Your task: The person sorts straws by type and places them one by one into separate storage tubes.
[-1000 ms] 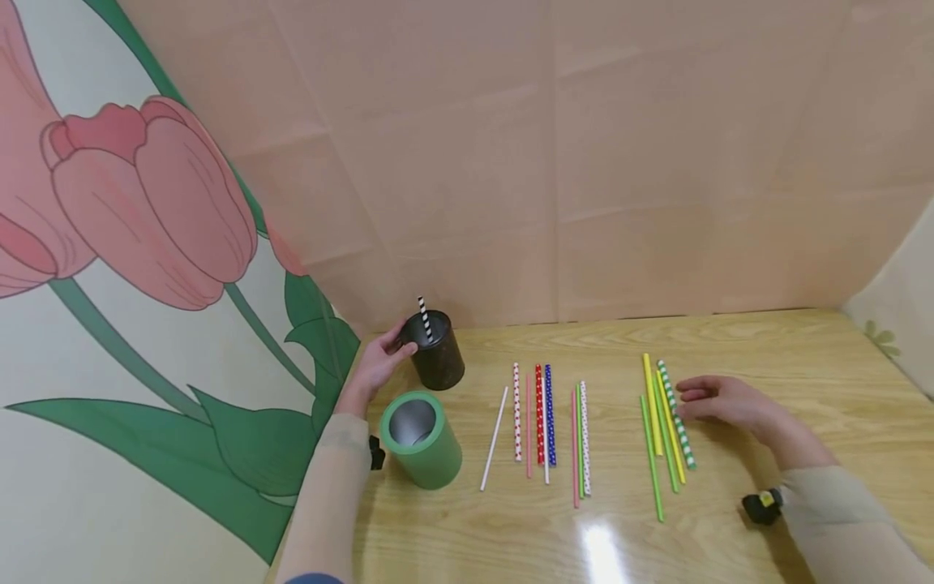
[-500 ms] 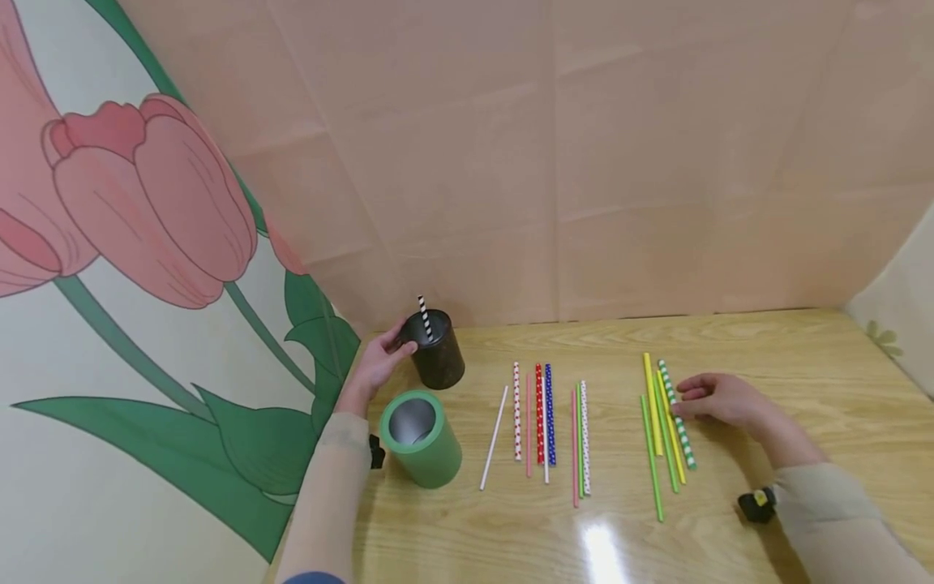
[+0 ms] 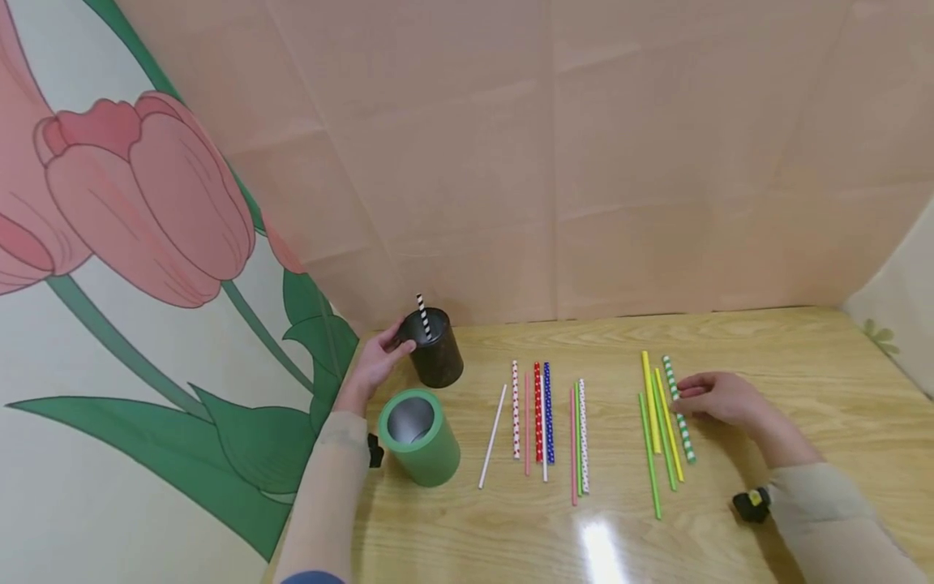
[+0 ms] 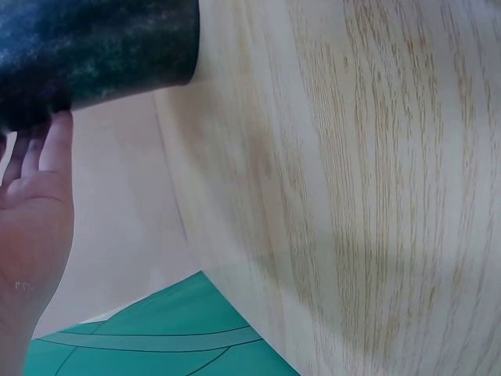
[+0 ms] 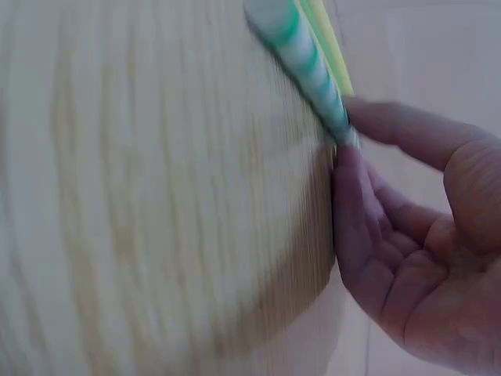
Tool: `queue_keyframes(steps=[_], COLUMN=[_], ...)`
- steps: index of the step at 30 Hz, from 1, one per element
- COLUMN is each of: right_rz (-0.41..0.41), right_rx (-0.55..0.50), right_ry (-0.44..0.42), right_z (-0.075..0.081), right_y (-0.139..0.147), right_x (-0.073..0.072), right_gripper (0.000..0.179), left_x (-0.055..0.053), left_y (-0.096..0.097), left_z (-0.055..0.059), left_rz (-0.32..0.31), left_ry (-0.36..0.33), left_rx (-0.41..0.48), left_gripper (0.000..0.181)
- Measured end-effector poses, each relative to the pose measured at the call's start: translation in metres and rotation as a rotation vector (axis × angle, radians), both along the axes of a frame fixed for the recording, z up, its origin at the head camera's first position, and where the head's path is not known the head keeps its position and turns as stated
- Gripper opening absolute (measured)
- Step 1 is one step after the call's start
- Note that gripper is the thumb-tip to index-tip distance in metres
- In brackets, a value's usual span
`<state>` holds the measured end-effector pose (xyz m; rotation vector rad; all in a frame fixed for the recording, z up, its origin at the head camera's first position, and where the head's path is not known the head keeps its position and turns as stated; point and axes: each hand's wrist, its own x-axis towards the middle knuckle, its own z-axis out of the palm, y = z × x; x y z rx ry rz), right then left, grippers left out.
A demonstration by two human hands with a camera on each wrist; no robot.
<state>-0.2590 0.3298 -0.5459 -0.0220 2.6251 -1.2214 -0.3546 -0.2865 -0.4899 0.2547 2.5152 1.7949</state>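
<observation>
At the back left, my left hand [image 3: 375, 365] holds a black cup [image 3: 440, 361] by its left side, thumb near the rim. A black-and-white striped straw [image 3: 423, 316] leans inside that cup. In the left wrist view, the fingertips [image 4: 59, 129] press against the dark cup wall [image 4: 102, 55]. Over on the right, my right hand [image 3: 722, 399] pinches a green-and-white striped straw [image 3: 686, 442] around its middle. The right wrist view shows this striped straw [image 5: 301, 59] between thumb and fingers. Just left of it lie yellow straws [image 3: 651, 405] and green straws [image 3: 648, 454].
A green cup [image 3: 430, 454] stands in front of the black one, near my left forearm. Mid-table lie several straws: a plain white straw [image 3: 492, 438], a blue dotted straw [image 3: 549, 414], a red dotted straw [image 3: 538, 414] and others. A pink-beige sheet [image 3: 584, 162] rises behind the table.
My right hand has come in to the green-and-white straw and taken hold of it. That straw's far end has shifted slightly right, away from the yellow one. The left hand stays on the black cup.
</observation>
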Motion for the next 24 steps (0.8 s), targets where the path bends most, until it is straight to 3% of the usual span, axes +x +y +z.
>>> queue_keyframes(steps=[5, 9, 18, 19, 24], right_rz=[-0.04, -0.067, -0.084, -0.084, -0.081], right_rx=[0.076, 0.05, -0.098, -0.103, -0.061], right_ry=[0.014, 0.012, -0.031, -0.035, -0.023], right_z=[0.006, 0.005, -0.004, -0.004, -0.003], right_y=[-0.006, -0.006, -0.002, -0.002, -0.005], right_x=[0.003, 0.005, 0.003, 0.004, 0.006], right_gripper=[0.062, 0.059, 0.062, 0.063, 0.063], left_x=[0.0, 0.0, 0.018, 0.018, 0.005], left_y=[-0.001, -0.001, 0.007, 0.007, 0.001], left_z=[0.001, 0.004, 0.033, 0.033, 0.01], left_rz=[-0.002, -0.017, -0.033, -0.032, -0.021], left_ry=[-0.017, -0.04, -0.058, -0.057, -0.027], left_rx=[0.009, 0.017, 0.018, 0.024, 0.017], left_gripper=[0.069, 0.07, 0.07, 0.069, 0.07])
